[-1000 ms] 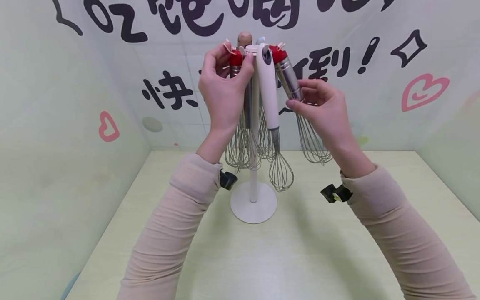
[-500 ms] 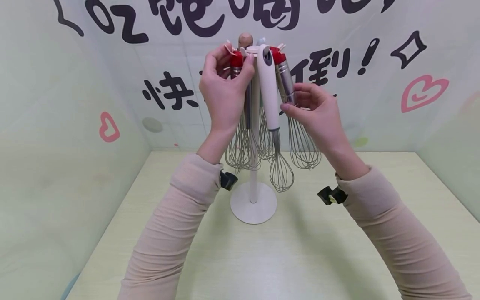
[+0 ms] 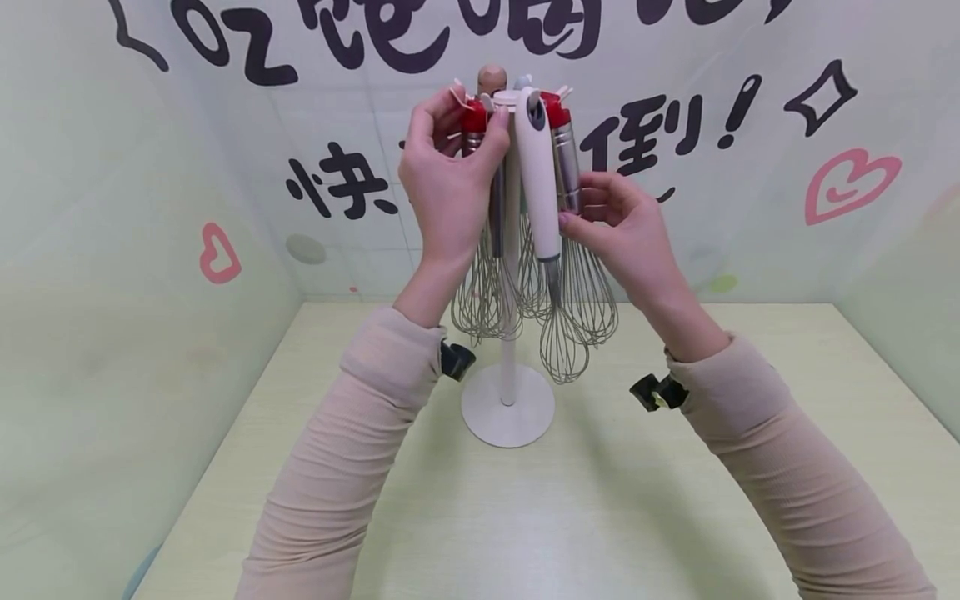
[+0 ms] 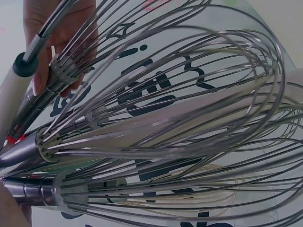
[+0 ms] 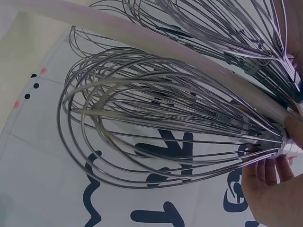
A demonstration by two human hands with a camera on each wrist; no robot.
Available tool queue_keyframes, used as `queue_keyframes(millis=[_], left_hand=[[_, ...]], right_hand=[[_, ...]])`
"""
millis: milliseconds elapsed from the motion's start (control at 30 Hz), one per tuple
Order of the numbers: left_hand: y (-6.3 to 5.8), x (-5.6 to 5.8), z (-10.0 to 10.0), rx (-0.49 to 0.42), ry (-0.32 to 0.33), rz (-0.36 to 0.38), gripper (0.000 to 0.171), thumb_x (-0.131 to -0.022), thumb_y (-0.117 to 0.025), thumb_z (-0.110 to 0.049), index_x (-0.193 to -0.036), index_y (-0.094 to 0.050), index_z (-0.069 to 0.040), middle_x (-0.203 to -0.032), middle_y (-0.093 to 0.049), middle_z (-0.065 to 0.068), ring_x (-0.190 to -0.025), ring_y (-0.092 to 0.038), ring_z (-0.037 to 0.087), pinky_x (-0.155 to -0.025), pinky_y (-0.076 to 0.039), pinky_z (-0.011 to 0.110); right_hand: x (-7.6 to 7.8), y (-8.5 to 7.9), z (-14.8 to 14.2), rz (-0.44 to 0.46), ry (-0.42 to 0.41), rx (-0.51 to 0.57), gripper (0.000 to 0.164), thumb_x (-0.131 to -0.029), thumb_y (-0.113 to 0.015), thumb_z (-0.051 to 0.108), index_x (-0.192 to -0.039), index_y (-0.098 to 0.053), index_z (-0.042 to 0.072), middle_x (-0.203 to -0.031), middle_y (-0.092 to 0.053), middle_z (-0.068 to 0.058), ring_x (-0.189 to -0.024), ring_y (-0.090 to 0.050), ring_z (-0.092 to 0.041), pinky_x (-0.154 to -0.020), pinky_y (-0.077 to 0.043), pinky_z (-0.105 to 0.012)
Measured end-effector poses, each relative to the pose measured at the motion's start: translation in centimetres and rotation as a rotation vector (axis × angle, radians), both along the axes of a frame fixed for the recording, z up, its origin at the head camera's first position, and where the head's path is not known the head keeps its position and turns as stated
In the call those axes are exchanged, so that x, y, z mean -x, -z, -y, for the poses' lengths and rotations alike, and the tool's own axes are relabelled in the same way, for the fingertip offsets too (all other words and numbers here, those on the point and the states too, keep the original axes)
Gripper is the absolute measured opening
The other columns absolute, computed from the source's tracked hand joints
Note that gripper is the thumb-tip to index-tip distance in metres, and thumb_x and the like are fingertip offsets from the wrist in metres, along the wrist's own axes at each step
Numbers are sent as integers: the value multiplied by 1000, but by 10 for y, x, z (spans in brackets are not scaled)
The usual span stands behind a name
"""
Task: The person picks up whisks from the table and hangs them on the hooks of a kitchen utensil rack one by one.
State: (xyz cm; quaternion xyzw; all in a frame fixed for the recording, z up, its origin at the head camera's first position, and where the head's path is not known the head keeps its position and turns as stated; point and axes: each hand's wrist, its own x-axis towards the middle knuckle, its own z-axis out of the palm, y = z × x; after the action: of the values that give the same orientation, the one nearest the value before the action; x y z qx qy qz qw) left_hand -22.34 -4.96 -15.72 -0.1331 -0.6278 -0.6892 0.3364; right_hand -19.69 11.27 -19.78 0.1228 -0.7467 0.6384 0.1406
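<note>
In the head view, a white whisk stand (image 3: pixel 507 412) has hooks at its top, with several wire whisks hanging round its pole. My left hand (image 3: pixel 450 187) grips the stand's top, thumb on the rim of the top disc and fingers bent at the left hooks. My right hand (image 3: pixel 633 242) pinches the lower end of a steel whisk handle (image 3: pixel 567 162) with a red top, which hangs at the right hook. A white-handled whisk (image 3: pixel 537 179) hangs in front, just left of my right thumb. The right wrist view shows large wire loops (image 5: pixel 142 175) beside my right fingers (image 5: pixel 270 172).
Another red-topped whisk (image 3: pixel 475 117) hangs by my left hand. Behind it a wooden handle end (image 3: pixel 491 77) sticks up. The stand's round base is on a pale wooden table (image 3: pixel 480 517). A printed backdrop (image 3: pixel 337 250) with black characters rises behind.
My right hand has moved left and slightly down, swinging the steel-handled whisk from a slant to nearly upright near the pole. My left hand stays at the stand's top.
</note>
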Motion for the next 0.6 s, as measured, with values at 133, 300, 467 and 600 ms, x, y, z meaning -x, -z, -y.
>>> queue_keyframes(millis=[133, 300, 467, 600], left_hand=[[0, 0, 1, 0, 6, 3, 47, -80, -74, -11, -121, -55, 3, -113, -64, 14, -94, -62, 16, -87, -54, 18], [0, 0, 1, 0, 14, 3, 47, -80, -74, -11, -121, -55, 3, -114, -64, 14, -94, -62, 16, -87, -55, 18], [0, 1, 1, 3, 12, 2, 48, -80, -74, -11, -121, -55, 4, -113, -64, 14, -94, -62, 16, -86, -55, 18], [0, 1, 1, 8, 9, 2, 48, -80, -74, -11, -121, -55, 4, -114, -64, 14, -94, -63, 16, -87, -55, 18]], right_hand=[[1, 1, 1, 3, -15, 2, 40, -83, -67, 0, -122, -57, 2, -97, -62, 5, -88, -61, -7, -79, -51, -16], [0, 1, 1, 1, -38, -34, 42, -85, -65, 0, -126, -54, 0, -98, -60, 8, -90, -60, -8, -79, -51, -16], [1, 3, 1, -2, -45, -42, 43, -86, -64, -1, -128, -52, -2, -98, -59, 9, -91, -59, -7, -80, -51, -15], [2, 5, 0, 6, -53, -43, 44, -86, -63, -1, -129, -52, -2, -99, -59, 9, -93, -60, -7, -81, -51, -15]])
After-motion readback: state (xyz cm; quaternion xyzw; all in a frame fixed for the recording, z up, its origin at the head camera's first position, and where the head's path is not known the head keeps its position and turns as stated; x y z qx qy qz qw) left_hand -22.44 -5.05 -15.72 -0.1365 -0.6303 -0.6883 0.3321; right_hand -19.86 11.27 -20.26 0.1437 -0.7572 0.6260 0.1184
